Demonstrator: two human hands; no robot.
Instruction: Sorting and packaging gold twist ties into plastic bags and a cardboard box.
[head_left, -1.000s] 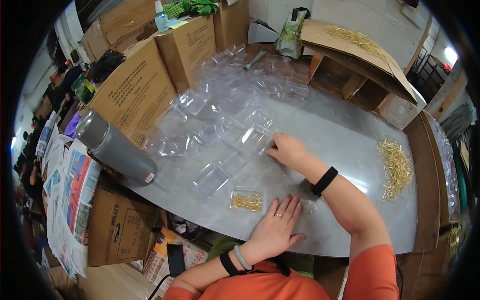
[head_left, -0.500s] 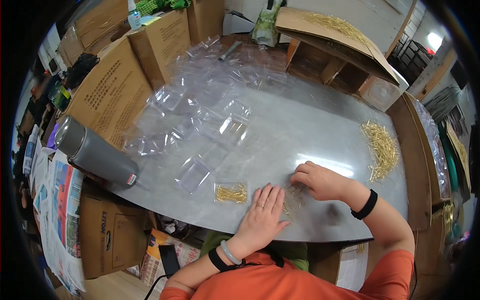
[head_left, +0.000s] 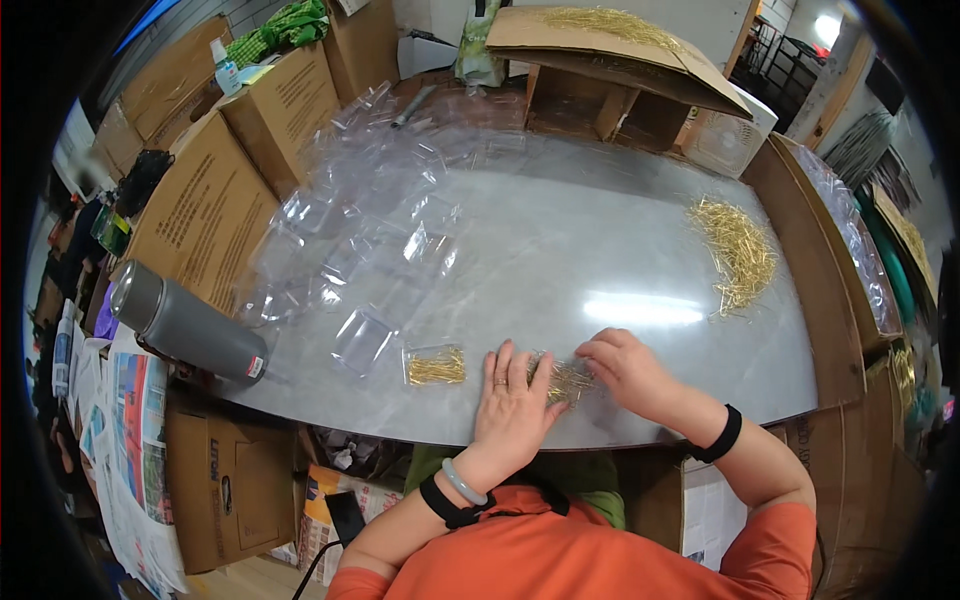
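Observation:
My left hand (head_left: pixel 513 400) lies palm down on the grey table, fingers spread, its fingertips beside a small pile of thin gold pins (head_left: pixel 566 382). Part of that pile is hidden under the index finger. At the pile's right edge my right hand (head_left: pixel 630 372) is closed, thumb and fingers bent together and pointing down at the pins. Whatever is between those fingertips is too small to make out. Just left of my left hand sits a clear plastic box (head_left: pixel 407 366) filled with gold pins (head_left: pixel 437 366) lying side by side.
Another clear box (head_left: pixel 363 342) lies farther left, before a heap of clear plastic boxes (head_left: pixel 370 200). A grey flask (head_left: pixel 195 325) stands at the left edge. A large gold pin heap (head_left: pixel 738 255) lies at right. Cardboard boxes (head_left: pixel 205 215) wall the left side; a cardboard shelf (head_left: pixel 570 105) stands behind.
The loose pins between my hands have been drawn into a tighter pile. My left hand's fingers have spread wider, and my right hand has dropped lower beside the pile. The whole view has shifted slightly.

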